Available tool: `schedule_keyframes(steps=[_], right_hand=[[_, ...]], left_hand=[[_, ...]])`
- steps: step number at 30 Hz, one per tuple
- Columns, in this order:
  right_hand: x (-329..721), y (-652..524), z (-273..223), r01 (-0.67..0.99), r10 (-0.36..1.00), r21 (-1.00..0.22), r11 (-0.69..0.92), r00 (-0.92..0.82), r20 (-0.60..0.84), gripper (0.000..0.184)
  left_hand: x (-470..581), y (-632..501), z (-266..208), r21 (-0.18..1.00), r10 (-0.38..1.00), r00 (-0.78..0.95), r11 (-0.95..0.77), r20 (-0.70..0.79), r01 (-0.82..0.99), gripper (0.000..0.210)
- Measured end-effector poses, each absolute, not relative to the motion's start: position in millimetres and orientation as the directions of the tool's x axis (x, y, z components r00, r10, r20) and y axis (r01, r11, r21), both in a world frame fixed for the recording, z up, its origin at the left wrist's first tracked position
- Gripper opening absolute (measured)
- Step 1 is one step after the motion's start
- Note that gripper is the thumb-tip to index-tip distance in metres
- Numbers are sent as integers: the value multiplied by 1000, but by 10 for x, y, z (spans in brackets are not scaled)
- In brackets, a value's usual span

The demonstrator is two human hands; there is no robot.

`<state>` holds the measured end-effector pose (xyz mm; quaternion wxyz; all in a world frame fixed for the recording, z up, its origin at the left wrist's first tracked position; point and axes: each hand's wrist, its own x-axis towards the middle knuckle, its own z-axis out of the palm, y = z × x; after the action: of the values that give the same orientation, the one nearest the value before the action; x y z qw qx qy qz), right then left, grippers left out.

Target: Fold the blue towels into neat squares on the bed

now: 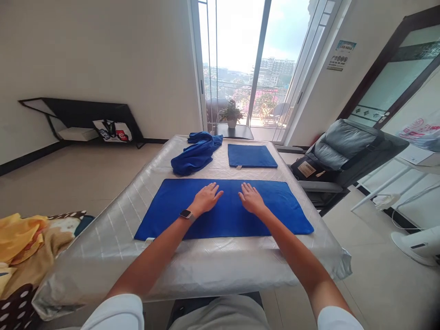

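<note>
Right, closest on my feed come two white sleeves (pixel 115 312), bare forearms reaching out over a silver quilted tablecloth (pixel 220 270). Off to the near left, a yellow cloth (pixel 20 233) tops a heap of fabrics. Up to the left wrist, where a smartwatch (pixel 186 214) sits, and now the hands: I've got my left hand (pixel 207 200) and my right hand (pixel 252 198) both palm-down, fingers stretched, gripping nothing, a little apart on a blue towel (pixel 230 217). That one lies spread flat and wide across the table, a white tag (pixel 149 239) poking out at its near left. Just beyond, on the left, a crumpled blue cloth (pixel 195 158); on the right, a folded blue towel (pixel 252 156), neatly rectangular. Farther right stands a black armchair (pixel 360 146) holding a dark bag (pixel 314 168). And at the far end, a potted plant (pixel 232 113) on a chair (pixel 237 133), before a bright sliding glass door (pixel 261 50).
</note>
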<state>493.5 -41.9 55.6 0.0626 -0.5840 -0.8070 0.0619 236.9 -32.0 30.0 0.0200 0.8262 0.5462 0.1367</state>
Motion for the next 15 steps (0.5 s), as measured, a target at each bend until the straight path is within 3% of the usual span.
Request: schedule_keyframes(steps=[3, 7, 15], right_hand=[[4510, -567, 440, 910, 925, -194, 366, -379, -33, 65], [4459, -627, 381, 921, 932, -192, 340, -357, -60, 67], [5765, -740, 317, 986, 985, -100, 136, -146, -94, 73]], left_hand=[[2889, -451, 199, 199, 867, 457, -492, 198, 847, 67], [2916, -543, 196, 219, 901, 412, -433, 137, 874, 71], [1273, -950, 119, 81, 985, 165, -168, 44, 983, 77]])
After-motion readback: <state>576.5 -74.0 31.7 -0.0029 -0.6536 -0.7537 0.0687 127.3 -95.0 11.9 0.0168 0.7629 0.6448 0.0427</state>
